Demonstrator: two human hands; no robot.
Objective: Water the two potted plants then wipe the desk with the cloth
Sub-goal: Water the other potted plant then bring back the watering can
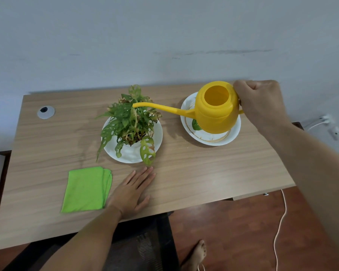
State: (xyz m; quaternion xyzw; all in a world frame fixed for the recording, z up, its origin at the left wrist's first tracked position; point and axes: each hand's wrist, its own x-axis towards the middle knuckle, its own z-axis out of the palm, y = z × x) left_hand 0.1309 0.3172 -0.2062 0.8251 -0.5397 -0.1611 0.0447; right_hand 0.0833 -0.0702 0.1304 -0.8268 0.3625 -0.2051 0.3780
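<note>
The right hand has its fingers wrapped round the handle of the yellow watering can, whose spout tip hangs over the leafy plant mid-worktop. It hides the second plant on its saucer toward the right edge; tipped too fast, water could overshoot onto the worktop. The left hand lies flat, fingers spread and empty, beside the green cloth near the front edge.

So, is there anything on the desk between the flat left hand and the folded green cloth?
No. In the head view, only bare wooden desk separates the left hand from the folded green cloth.
</note>
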